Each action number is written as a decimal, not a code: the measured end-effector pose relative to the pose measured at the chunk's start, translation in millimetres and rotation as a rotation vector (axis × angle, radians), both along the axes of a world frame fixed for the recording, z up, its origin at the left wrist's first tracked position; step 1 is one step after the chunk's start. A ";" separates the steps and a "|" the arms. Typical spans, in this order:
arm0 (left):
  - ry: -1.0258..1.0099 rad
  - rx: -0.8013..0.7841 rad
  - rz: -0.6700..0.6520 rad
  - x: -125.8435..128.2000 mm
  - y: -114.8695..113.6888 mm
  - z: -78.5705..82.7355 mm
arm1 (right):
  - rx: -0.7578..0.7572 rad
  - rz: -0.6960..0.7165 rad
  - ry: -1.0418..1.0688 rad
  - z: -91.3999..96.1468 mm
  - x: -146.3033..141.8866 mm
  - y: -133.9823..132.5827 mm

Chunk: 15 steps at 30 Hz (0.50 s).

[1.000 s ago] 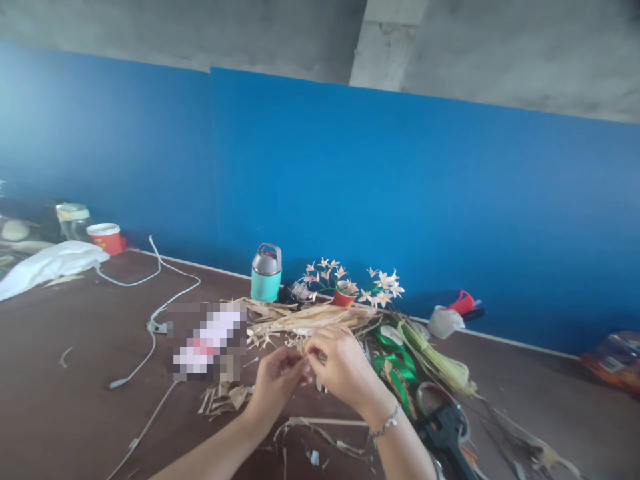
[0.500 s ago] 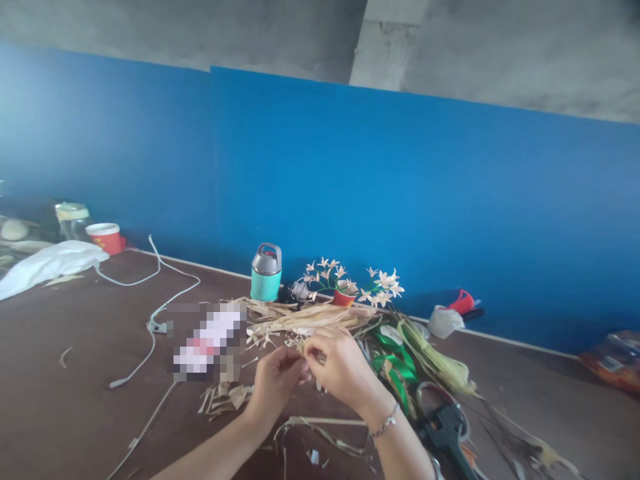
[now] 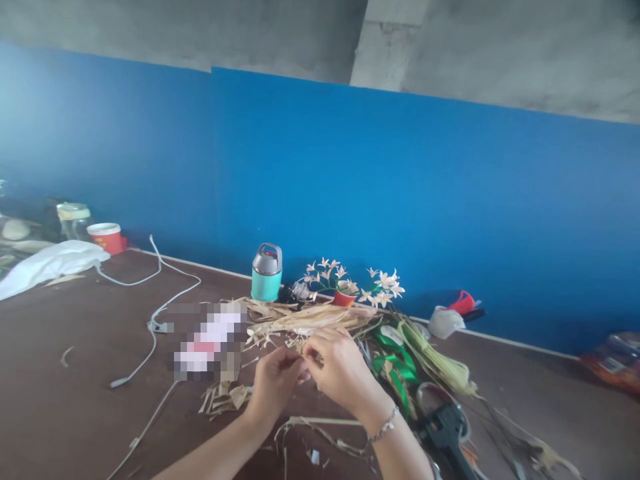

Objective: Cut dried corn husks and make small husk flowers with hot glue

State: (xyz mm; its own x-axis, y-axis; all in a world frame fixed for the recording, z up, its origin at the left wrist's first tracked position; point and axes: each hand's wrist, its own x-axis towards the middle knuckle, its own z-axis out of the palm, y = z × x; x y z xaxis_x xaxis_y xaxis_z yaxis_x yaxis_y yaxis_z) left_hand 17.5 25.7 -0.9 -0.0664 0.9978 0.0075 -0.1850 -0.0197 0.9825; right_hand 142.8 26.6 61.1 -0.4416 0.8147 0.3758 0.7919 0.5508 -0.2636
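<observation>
**Q:** What lies at the centre of the view?

**A:** A thin strip of pale dried husk (image 3: 303, 347). It is pinched between the fingertips of both hands and held just above the brown wooden tabletop (image 3: 75, 407).

**Q:** In what state are the hands?

**A:** The left hand (image 3: 274, 383) has its fingers curled in, with thumb and forefinger closed on one end of the strip. The right hand (image 3: 340, 365) is closed on it from the other side, knuckles upward. The two hands meet at the fingertips. A silver chain bracelet (image 3: 383, 427) circles the right wrist.

**Q:** What surrounds them?

**A:**
- **Just beyond both hands:** a loose heap of dried husk leaves (image 3: 305, 319).
- **Left of the left hand, slightly nearer:** small husk scraps (image 3: 225, 397).
- **Just right of the right hand:** looped green ribbon (image 3: 393, 365), with a bundle of yellowish stalks (image 3: 435, 357) past it.
- **Beside the right wrist:** a black-handled tool (image 3: 445, 430), too blurred to identify.
- **Farther beyond the hands, by the blue wall (image 3: 450, 200):** a teal cylindrical flask with grey lid (image 3: 267, 272) and a spray of cream husk flowers in a red pot (image 3: 350, 283).
- **Well left of the left hand:** a white cable (image 3: 153, 320).
</observation>
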 end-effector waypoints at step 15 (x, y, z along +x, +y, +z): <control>0.094 -0.026 -0.010 -1.0 0.3 -8.0 | -0.543 -0.068 0.488 8.0 8.5 3.6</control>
